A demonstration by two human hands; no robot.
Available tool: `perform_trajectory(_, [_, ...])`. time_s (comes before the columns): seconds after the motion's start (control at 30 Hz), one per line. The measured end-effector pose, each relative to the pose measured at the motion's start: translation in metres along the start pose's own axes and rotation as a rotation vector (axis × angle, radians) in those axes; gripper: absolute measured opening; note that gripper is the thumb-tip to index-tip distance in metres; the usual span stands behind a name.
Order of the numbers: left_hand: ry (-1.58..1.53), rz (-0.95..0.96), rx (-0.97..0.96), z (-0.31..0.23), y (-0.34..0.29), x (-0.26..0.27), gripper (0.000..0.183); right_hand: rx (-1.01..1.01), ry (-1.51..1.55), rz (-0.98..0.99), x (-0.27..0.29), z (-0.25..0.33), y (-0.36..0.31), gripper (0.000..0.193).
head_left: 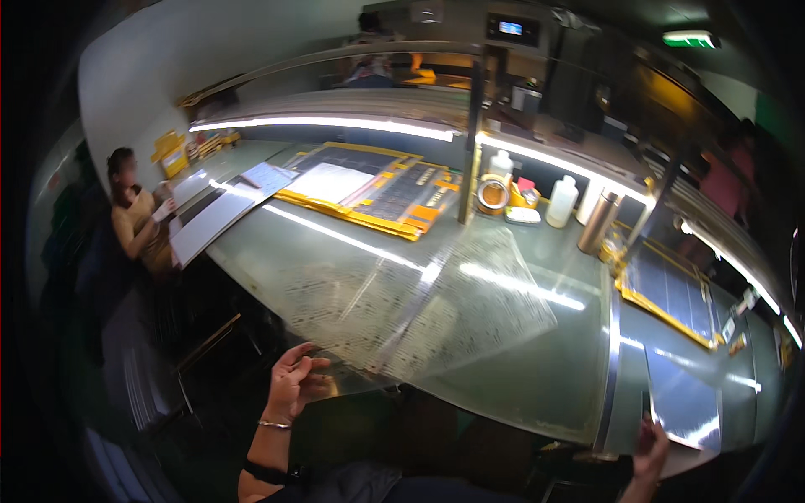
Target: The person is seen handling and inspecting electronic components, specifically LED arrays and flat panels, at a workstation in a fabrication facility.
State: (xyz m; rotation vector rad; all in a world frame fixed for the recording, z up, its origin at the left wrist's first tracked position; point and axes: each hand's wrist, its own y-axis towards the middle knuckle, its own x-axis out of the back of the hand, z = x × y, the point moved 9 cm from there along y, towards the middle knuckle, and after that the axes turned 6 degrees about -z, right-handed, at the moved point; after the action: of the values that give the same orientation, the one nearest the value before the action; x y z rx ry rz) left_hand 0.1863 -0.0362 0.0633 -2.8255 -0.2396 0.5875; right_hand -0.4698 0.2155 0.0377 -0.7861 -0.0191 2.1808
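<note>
A large see-through film sheet (444,314) with rows of small dark marks lies slantwise over the table and reaches past its near edge. My left hand (293,384) pinches this film's near left corner, fingers bent and partly seen through it. Far to the right, a smaller glossy grey sheet (686,401) reflects the lamps. At its lower left edge is my right hand (650,448), somewhat blurred, with its fingers closed on that edge.
The green-grey table (537,377) has a metal strip (610,369) across it. Behind stand yellow-taped dark panels (394,180), white bottles (562,201), a tape roll (492,194) and a brown flask (598,222). At left, another person (138,214) handles a pale board (214,222).
</note>
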Motion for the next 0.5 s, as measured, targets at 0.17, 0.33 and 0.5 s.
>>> perform_trajectory(0.17, [0.065, -0.134, -0.208, -0.021, -0.009, 0.044, 0.029, -0.289, -0.092, 0.083, -0.149, -0.110, -0.017, 0.014])
perform_trajectory(0.33, [-0.030, -0.197, -0.309, -0.028, -0.008, 0.089, 0.032, -0.530, 0.030, 0.182, -0.210, -0.185, -0.047, 0.024])
perform_trajectory(0.5, [-0.116, -0.095, -0.306, -0.027, -0.001, 0.088, 0.033, -0.599, -0.072, 0.362, -0.243, -0.184, -0.072, 0.042])
